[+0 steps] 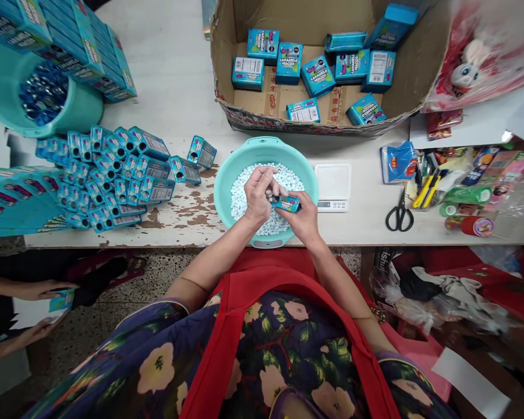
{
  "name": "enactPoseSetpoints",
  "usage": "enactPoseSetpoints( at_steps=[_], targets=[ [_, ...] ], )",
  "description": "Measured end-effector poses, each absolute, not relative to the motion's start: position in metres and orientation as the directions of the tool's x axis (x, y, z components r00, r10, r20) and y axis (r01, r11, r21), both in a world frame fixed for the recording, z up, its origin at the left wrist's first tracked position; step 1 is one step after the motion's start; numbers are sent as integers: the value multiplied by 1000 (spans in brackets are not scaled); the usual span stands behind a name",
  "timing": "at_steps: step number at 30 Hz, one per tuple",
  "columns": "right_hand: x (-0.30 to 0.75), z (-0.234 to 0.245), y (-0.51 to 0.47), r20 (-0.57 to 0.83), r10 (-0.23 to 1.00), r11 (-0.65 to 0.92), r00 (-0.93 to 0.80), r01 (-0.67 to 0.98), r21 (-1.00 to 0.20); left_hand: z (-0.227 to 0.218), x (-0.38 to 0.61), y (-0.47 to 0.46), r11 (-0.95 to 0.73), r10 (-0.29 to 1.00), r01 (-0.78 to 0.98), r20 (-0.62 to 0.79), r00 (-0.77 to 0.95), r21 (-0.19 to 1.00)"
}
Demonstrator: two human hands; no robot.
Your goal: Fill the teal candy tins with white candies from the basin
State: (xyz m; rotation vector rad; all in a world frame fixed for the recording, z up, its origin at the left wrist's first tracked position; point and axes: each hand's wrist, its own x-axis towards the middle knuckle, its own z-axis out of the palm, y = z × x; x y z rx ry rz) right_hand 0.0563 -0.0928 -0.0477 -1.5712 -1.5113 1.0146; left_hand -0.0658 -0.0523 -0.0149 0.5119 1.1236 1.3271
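Observation:
My right hand [304, 218] grips a small blue candy box [288, 203] on its side above a turquoise basin [224, 192]. The box's open end faces left. My left hand [259, 195] is at that end, its fingers curled together around a few small white candies. Small white candies [244, 181] fill the bottom of the basin below both hands. Two blue boxes with round holes in their ends, the nearer one [202, 152] tilted, lie left of the basin. Behind it, a cardboard carton [332, 125] holds several blue boxes [318, 75].
A white kitchen scale [333, 185] stands right of the basin, with black scissors [400, 215] and yellow cutters [427, 189] farther right. At left are stacked boxes [113, 169], flat cartons [17, 198] and a tub [81, 113] of blue caps. Another person's hands [39, 291] hold a carton below.

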Motion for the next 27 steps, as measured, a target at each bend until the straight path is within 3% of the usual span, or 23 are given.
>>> enactPoseSetpoints(
  at_steps=[6, 9, 11, 13, 14, 16, 19, 23, 27],
  targets=[
    [53, -51, -91, -48, 999, -43, -3, 381, -924, -11, -71, -52, 236, 934, -489, -334, -123, 840],
    [58, -47, -92, -65, 998, -63, 3, 323, -944, -29, -86, -45, 151, 929, -443, -280, -243, 884],
    [65, -43, -94, -91, 995, -95, 27, 276, -956, -51, -102, -39, 139, 914, -280, -232, -333, 950],
    [74, -40, -95, -104, 992, -119, 72, 258, -959, -77, -115, -35, 251, 922, 56, -221, -318, 966],
    [78, -39, -95, -101, 990, -122, 94, 260, -958, -89, -117, -36, 320, 927, 267, -243, -284, 909],
    [83, -39, -95, -87, 989, -117, 117, 275, -954, -105, -110, -42, 387, 920, 628, -327, -216, 675],
    [86, -38, -95, -80, 990, -111, 120, 276, -955, -109, -80, -60, 308, 904, 859, -407, -131, 409],
    [90, -34, -99, -81, 981, -124, 177, 245, -961, -103, -50, -81, 140, 910, 900, -412, 48, 412],
    [94, -33, -103, -63, 979, -109, 196, 235, -966, -112, -62, -77, 228, 918, 746, -394, 50, 626]
  ],
)
